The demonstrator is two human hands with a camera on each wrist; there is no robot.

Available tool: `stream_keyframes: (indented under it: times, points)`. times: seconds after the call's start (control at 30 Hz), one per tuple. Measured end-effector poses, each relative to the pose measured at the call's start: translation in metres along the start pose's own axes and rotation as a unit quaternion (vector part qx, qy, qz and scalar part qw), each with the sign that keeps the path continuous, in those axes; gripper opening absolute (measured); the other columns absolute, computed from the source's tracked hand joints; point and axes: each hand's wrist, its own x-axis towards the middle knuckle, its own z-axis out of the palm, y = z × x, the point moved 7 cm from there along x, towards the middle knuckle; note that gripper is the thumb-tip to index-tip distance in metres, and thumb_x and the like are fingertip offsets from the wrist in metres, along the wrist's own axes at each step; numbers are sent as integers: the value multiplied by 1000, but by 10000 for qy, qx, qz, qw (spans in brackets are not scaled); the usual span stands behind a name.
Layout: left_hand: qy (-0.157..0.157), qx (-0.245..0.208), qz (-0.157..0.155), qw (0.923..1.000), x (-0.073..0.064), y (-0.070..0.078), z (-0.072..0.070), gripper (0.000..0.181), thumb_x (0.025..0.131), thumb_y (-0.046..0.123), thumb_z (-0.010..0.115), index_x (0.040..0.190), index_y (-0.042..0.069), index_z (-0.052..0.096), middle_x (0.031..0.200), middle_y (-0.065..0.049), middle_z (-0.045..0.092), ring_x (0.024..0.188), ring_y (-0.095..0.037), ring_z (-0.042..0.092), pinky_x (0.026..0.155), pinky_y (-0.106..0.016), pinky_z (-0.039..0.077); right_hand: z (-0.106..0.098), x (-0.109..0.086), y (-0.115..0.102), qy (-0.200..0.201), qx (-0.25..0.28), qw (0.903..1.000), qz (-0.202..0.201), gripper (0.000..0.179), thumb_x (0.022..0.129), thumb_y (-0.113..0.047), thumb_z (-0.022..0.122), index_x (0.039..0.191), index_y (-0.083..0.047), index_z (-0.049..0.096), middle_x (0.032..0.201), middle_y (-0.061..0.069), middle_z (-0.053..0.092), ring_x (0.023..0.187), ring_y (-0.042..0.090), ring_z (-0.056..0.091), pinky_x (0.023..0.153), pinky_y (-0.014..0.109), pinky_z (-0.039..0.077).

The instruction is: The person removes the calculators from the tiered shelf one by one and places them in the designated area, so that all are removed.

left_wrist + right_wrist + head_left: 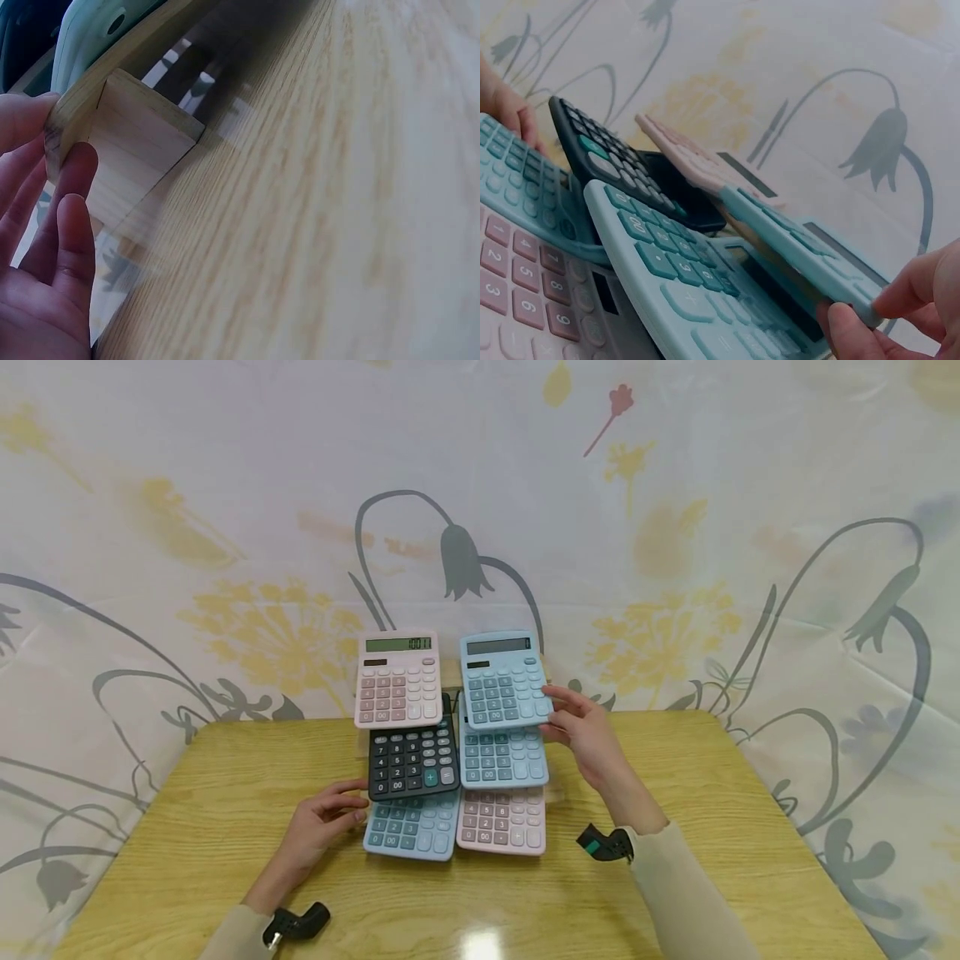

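Calculators stand in two columns on a tiered wooden stand (135,150). At the top are a pink calculator (386,714) and a light blue calculator (502,681). A black calculator (405,785) and another light blue one overlap the bottom row, a blue calculator (408,842) and a pink calculator (502,839). My right hand (588,735) pinches the lower right corner of the top light blue calculator between thumb and fingers. In the left wrist view, my left hand (52,262) pinches the edge of the stand's wooden board between thumb and finger.
The stand sits on a yellowish wooden table (225,827). Close behind it hangs a pale cloth (480,460) printed with grey and yellow flowers. A black wrist camera (296,922) is strapped to the left wrist, and another black camera (603,843) to the right.
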Motion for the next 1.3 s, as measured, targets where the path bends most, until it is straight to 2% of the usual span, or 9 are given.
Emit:
stream_keyframes:
  times: [0.33,0.73,1.07,1.3]
  points:
    - [30,67,78,9999,0,2,0,15,89,0,71,102,-9,72,121,11,63,108,-5,60,74,-23,53,-18,-8,-6,209,-73,9997,-110,42,99,5,47,141,6,47,108,14,51,89,14,63,85,25,54]
    - [-74,-53,79,9999,1,-1,-1,16,90,-1,70,103,-10,70,122,12,63,108,-5,60,73,-23,53,-53,-20,-15,324,447,9977,-387,34,102,3,45,135,2,53,102,7,53,88,11,64,82,23,54]
    - [-68,-39,83,9999,1,-1,0,17,90,-2,70,104,-11,70,123,12,62,108,-4,59,75,-22,52,-84,-29,-12,236,934,9938,-547,31,102,4,46,124,-9,65,102,7,58,87,11,66,81,23,54]
    - [-55,14,133,9999,-1,0,1,18,90,-1,70,106,-10,70,124,10,61,111,-3,57,75,-21,51,-103,-34,-6,207,939,9937,-570,33,101,6,46,124,-8,65,104,6,61,89,12,67,80,23,54]
